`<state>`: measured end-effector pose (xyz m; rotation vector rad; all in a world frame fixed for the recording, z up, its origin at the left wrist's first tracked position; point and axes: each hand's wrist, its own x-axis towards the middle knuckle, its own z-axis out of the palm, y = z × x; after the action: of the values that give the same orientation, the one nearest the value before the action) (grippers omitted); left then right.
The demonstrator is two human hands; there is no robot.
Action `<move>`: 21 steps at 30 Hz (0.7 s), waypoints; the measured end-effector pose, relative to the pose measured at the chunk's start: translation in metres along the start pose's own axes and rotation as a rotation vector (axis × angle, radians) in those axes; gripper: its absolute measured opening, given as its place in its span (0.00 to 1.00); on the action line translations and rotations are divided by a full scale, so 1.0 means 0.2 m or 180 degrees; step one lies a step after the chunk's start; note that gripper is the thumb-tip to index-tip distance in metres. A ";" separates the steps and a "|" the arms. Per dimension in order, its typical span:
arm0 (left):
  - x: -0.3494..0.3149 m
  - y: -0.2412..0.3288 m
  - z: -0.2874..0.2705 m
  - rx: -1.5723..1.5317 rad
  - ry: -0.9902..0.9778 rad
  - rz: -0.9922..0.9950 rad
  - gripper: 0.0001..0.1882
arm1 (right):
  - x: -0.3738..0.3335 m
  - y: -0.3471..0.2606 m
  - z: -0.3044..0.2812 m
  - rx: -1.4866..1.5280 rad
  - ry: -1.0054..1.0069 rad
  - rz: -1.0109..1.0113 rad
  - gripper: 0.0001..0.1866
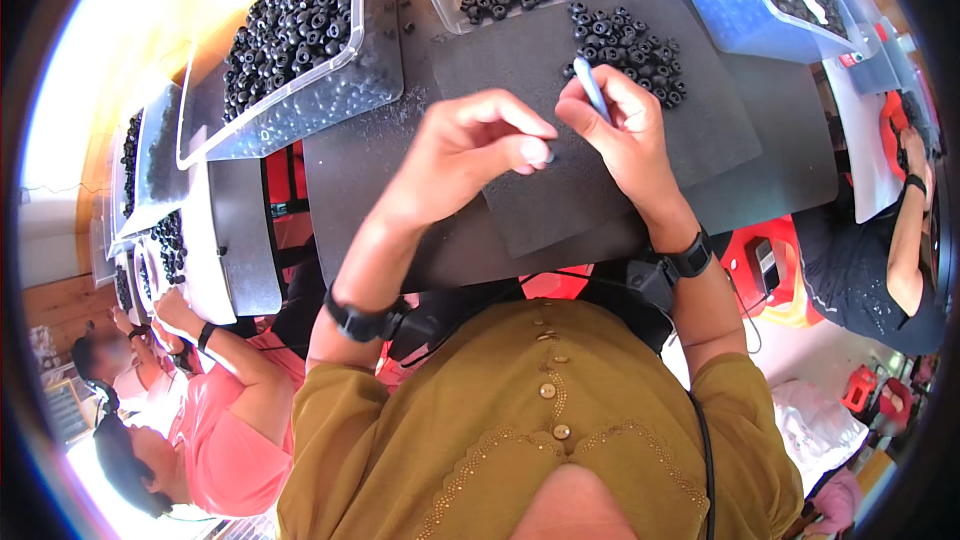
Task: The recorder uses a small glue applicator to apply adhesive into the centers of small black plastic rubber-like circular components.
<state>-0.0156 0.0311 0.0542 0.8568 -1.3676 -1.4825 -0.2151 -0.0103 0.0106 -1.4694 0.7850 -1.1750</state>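
My left hand (478, 148) is closed in a pinch above the dark mat. A small black part (551, 154) shows at its fingertips, mostly hidden by the thumb. To the right, my right hand (630, 130) is wrapped round a slim light-blue pen-like tool (592, 90), one end pointing up and away from me. The two hands are close but apart. Just beyond my right hand, a loose heap of black ring-shaped parts (625, 48) lies on the mat (540, 205).
A clear bin (290, 90) heaped with black parts stands at the far left. Another clear bin (530, 15) with fewer parts is straight ahead, and a bluish bin (755, 5) is at the far right. People work at tables on the left (225, 410) and right (880, 270).
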 end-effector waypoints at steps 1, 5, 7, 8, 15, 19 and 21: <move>-0.01 0.09 0.01 0.0656 0.0267 0.0396 0.02 | 0.00 0.00 0.00 -0.0268 0.0302 -0.0042 0.07; 0.00 0.49 -0.27 0.2568 0.2121 0.1501 0.06 | -0.01 0.00 -0.03 -0.0003 0.0979 -0.0542 0.03; 0.00 0.56 -0.49 0.3031 0.2200 0.1426 0.08 | 0.00 -0.02 -0.01 -0.0060 0.1006 -0.0690 0.03; 0.04 0.52 -0.49 0.3661 0.2124 0.1824 0.09 | 0.00 -0.01 -0.01 -0.0165 0.1112 -0.0747 0.03; 0.37 -0.07 0.06 0.3640 0.0067 0.1700 0.11 | 0.00 0.01 -0.03 -0.0401 0.1353 -0.0947 0.05; 0.44 -0.28 0.02 0.3629 -0.0098 0.1591 0.11 | 0.01 0.03 -0.03 -0.0430 0.1320 -0.0834 0.05; 0.42 -0.29 0.00 0.3608 -0.0074 0.1147 0.12 | 0.01 0.03 -0.03 -0.0466 0.1339 -0.0857 0.05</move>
<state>-0.0532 -0.0504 0.0048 1.1513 -2.2548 -0.3418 -0.2189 -0.0147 0.0058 -1.4992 0.9939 -1.6965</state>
